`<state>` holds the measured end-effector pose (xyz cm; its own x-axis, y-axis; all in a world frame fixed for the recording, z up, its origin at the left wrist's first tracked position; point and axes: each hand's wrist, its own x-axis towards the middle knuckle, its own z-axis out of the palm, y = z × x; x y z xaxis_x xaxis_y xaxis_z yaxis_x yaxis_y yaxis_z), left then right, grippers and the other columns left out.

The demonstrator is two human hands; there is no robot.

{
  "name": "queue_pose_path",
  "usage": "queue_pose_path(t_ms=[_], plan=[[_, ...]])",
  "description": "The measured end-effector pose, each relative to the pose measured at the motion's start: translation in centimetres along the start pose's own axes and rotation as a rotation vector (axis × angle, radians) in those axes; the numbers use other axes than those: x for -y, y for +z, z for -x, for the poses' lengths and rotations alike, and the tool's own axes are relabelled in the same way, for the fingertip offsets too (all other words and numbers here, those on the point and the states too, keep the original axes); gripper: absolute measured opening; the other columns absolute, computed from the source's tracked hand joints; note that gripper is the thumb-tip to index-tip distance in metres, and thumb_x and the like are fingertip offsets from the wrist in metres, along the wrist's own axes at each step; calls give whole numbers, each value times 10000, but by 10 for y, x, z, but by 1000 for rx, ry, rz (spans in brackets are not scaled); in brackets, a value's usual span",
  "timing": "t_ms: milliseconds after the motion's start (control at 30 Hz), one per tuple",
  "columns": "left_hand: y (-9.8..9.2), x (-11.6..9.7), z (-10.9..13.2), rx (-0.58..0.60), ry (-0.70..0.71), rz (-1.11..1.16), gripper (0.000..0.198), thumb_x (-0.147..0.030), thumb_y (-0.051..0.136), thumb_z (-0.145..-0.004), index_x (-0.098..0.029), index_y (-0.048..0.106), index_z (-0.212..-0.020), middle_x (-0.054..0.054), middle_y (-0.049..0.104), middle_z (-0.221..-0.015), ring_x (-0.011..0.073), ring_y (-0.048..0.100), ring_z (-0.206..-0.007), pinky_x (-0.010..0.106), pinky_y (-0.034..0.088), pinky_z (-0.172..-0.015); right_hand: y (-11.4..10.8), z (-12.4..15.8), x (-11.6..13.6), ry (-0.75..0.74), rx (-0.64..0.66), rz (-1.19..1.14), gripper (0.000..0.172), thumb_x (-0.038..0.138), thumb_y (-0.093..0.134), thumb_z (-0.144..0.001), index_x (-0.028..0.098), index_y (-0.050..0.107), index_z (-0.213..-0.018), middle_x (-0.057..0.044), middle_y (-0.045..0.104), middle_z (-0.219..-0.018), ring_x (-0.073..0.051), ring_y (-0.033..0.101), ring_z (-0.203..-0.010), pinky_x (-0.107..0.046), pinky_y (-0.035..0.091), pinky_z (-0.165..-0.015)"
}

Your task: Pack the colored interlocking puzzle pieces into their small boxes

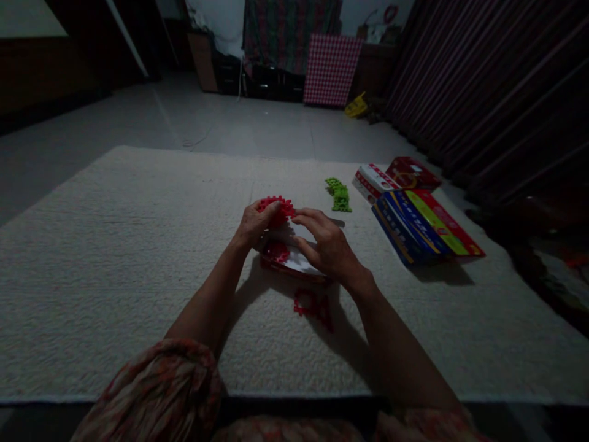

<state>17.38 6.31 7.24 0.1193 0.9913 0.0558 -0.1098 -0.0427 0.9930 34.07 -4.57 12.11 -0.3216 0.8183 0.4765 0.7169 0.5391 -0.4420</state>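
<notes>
My left hand [254, 224] is closed round a cluster of red toothed plastic building pieces [281, 210], held above a shallow box. At the cluster's right edge is my right hand [324, 239], its thumb and fingers apart and curved, fingertips close to the red teeth. Whether they touch cannot be made out. Below both hands stands the box with a white inside [301, 261], and a loose red piece [277, 251] lies in its left part. More red pieces [306, 302] lie on the pale mat just in front of the box.
Linked green pieces [339, 195] lie on the mat [138, 258] beyond my right hand. Further right are a blue and multicoloured box [414, 227], a red and white box [373, 181] and a dark red box [411, 173]. A curtain [483, 92] hangs at the right.
</notes>
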Motion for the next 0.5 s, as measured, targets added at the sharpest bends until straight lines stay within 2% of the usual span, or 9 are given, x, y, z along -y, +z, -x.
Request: queue_pose_path(t_ms=[100, 233, 300, 433, 500], plan=[[2, 2, 7, -57, 47, -24, 432, -487, 777, -672, -132, 693, -903, 49, 710, -809, 142, 622, -688, 253, 492, -654, 2, 11, 11, -12, 13, 21, 302, 165, 513, -908, 144, 579, -1201, -146, 568, -1333, -227, 501, -1275, -404, 398, -1094], [2, 2, 23, -118, 55, 13, 438, -481, 767, -676, -123, 674, -910, 46, 704, -793, 136, 621, -665, 262, 512, -656, 12, 32, 22, 59, 43, 61, 265, 189, 550, -894, 161, 589, -1154, -132, 605, -1253, -229, 538, -1195, -386, 428, -1021], [2, 3, 28, -150, 63, 35, 448, -481, 768, -673, -122, 670, -924, 49, 709, -809, 139, 630, -671, 271, 525, -667, 16, 43, 26, 111, 135, 151, 242, 223, 581, -884, 157, 610, -1115, -127, 638, -1159, -244, 571, -1107, -392, 439, -960], [2, 6, 29, -170, 101, -5, 450, -484, 778, -663, -124, 677, -915, 59, 715, -830, 144, 645, -691, 283, 537, -693, 20, 56, 27, 181, 422, 382, 208, 220, 557, -892, 158, 668, -1057, -125, 684, -1029, -273, 611, -1005, -394, 427, -881], [3, 8, 25, -168, 109, -23, 449, -488, 779, -661, -126, 680, -908, 60, 713, -832, 145, 647, -693, 285, 540, -691, 22, 55, 24, 192, 488, 420, 226, 180, 487, -921, 173, 691, -1018, -109, 702, -984, -250, 640, -945, -351, 434, -826]])
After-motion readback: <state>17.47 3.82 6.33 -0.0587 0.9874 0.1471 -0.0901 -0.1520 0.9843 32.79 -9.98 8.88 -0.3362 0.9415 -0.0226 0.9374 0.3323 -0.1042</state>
